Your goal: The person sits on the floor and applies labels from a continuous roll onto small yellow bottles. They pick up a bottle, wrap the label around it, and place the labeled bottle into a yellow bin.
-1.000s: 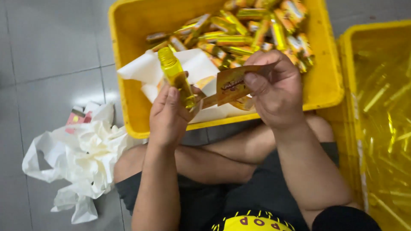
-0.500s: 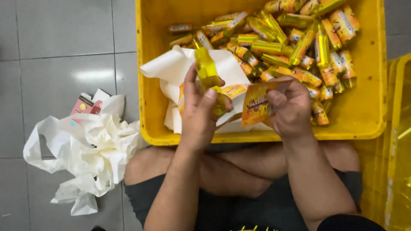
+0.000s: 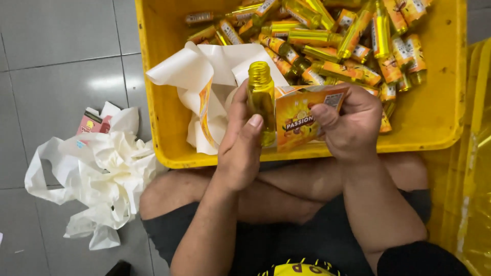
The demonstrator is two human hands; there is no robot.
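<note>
One small, uncapped bottle of clear yellow plastic (image 3: 261, 99) stands upright in our left hand (image 3: 240, 145), whose fingers (image 3: 251, 132) are clamped round its lower body, over the front edge of the big yellow plastic crate (image 3: 163, 122). We judge it light and fairly stiff, smooth enough to slip, and best held by the body below the threaded neck, as it is now. Just beside it, touching its right flank, our right hand (image 3: 353, 128) pinches an orange printed sticker label (image 3: 302, 120) between thumb and fingers; the label looks thin, floppy and easy to crease, so its edges are the place to hold it.

Behind the hands, the crate holds many like bottles (image 3: 353, 41) lying in a loose heap, most already labelled, and white backing sheets (image 3: 215, 71) curled against its left wall. A second yellow crate (image 3: 473, 153) stands to the right; we cannot tell its contents. On the grey tiled floor (image 3: 56, 56) to the left lies a heap of crumpled white backing paper (image 3: 102, 174).
</note>
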